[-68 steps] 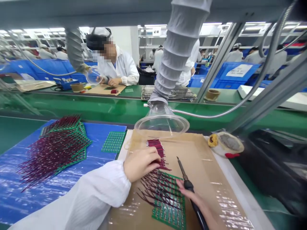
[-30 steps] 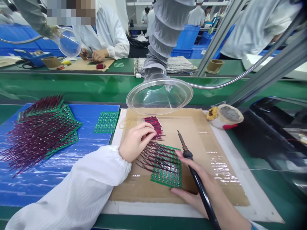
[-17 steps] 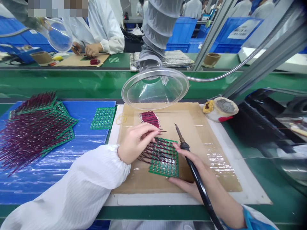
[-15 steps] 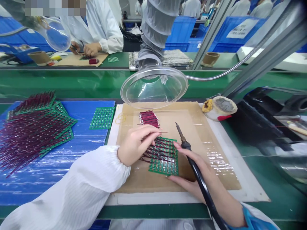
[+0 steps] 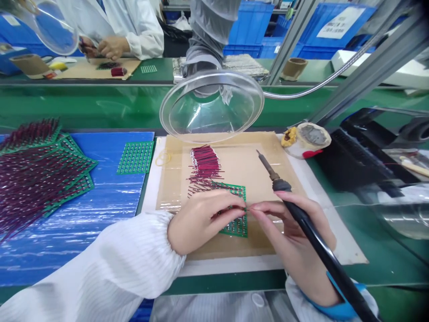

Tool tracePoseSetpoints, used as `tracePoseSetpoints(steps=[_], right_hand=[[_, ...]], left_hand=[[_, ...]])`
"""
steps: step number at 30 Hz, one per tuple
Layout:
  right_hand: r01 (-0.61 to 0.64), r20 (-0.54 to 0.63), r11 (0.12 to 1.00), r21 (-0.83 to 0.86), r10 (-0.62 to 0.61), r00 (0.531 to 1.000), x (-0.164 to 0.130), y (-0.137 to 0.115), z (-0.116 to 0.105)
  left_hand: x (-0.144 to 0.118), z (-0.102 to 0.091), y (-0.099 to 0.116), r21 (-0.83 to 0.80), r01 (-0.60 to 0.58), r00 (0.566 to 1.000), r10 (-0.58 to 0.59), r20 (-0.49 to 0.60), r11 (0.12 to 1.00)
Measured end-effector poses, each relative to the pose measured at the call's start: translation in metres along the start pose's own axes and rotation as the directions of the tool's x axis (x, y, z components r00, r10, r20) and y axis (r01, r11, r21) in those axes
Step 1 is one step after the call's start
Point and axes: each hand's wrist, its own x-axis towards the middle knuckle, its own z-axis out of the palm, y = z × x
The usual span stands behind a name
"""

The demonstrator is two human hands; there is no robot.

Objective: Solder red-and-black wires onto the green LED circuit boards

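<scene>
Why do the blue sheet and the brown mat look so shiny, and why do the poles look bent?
Head view: overhead light glares in white streaks on the blue sheet and the brown mat. The wide lens bends the metal poles near the edges. The left hand and right hand look sharp, while the black machine at right is smeared.

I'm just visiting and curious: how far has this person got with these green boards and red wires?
Done, it seems: a pile of wired boards on the blue mat. In hand: the left hand and right hand pinch at the green board on the brown mat, the right also holding the soldering iron. Left: loose red wires and a bare board.
</scene>
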Motion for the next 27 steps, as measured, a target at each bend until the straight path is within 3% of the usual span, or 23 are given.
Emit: tracePoseSetpoints(steps=[4,9,11,16,20,22,27], right_hand=[[-0.012,0.0,1.0,0.02,0.012,1.0,-0.001,0.0,0.002],[-0.04,0.012,0.999,0.024,0.039,0.999,-0.002,-0.002,0.004],[-0.066,0.024,0.998,-0.015,0.066,0.998,-0.002,-0.004,0.001],[0.047,-0.03,0.99,-0.137,-0.051,0.998,0.002,0.002,-0.018],[0.011,-0.184,0.981,-0.196,-0.048,0.982,0.005,0.014,-0.029],[0.027,-0.223,0.989,-0.148,-0.06,0.973,0.005,0.019,-0.03],[0.12,-0.101,0.992,0.028,-0.117,0.988,0.0,0.024,-0.022]], left_hand=[[-0.002,0.001,0.0,0.021,-0.027,0.999,0.028,-0.021,0.999],[-0.006,0.001,-0.005,0.261,-0.216,0.973,0.229,-0.022,0.941],[-0.009,-0.002,-0.008,0.313,-0.229,0.965,0.257,-0.051,0.922],[-0.022,-0.013,-0.013,0.224,-0.076,0.984,0.109,-0.138,0.972],[-0.032,-0.013,-0.015,0.093,0.008,1.0,-0.007,-0.009,0.996],[-0.035,-0.01,-0.015,0.08,0.02,0.999,-0.023,0.037,0.997],[-0.036,-0.004,-0.017,0.16,0.063,0.997,-0.07,0.035,0.985]])
